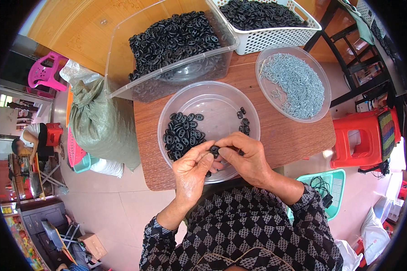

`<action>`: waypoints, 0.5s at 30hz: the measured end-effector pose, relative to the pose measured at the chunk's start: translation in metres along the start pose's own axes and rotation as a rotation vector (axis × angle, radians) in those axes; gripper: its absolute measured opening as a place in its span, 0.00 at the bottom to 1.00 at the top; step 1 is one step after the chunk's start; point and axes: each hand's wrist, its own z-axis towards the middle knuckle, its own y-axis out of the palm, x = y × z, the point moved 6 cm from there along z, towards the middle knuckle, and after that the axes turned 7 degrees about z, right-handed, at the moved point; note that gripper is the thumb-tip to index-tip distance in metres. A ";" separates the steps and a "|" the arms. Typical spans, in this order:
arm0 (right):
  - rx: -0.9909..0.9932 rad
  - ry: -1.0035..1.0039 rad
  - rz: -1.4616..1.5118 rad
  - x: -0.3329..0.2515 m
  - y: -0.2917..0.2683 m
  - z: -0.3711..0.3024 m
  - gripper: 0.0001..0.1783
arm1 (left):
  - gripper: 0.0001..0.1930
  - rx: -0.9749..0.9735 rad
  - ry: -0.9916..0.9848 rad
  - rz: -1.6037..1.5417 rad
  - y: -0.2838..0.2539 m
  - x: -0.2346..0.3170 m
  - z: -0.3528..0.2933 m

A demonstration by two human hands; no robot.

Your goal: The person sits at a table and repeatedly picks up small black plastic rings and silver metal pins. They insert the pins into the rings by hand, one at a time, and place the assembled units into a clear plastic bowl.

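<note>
Counter (294, 135): brown woodgrain; clear bin (176, 74) & white basket (276, 38) at far edge, prob. so bulk stock's out of hands' way.
Tub (212, 99): nr side, under hands, likely to catch drops; loose black pcs (183, 135) mostly L.
Grip: L hand (190, 169) & R hand (248, 158) fingertips clamped on 1 sm. black pc (214, 151), above tub, presumably steadied betw. both.
Dish (267, 88): silvery pins (296, 83), far R, seemingly w/in R reach.

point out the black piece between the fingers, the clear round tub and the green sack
Black piece (214, 150): head view, its visible upper surface
Clear round tub (219, 105): head view, bare floor inside
Green sack (105, 128): head view, its bulging side
</note>
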 end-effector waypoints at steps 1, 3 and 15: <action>0.005 0.034 0.053 0.002 0.000 0.000 0.08 | 0.13 0.005 -0.003 -0.006 0.000 0.001 0.000; 0.016 0.103 0.158 0.008 0.001 0.000 0.08 | 0.14 -0.038 0.023 -0.013 -0.001 -0.002 0.000; 0.018 -0.264 -0.203 -0.016 0.007 -0.001 0.17 | 0.13 0.168 0.027 -0.194 0.000 0.000 -0.003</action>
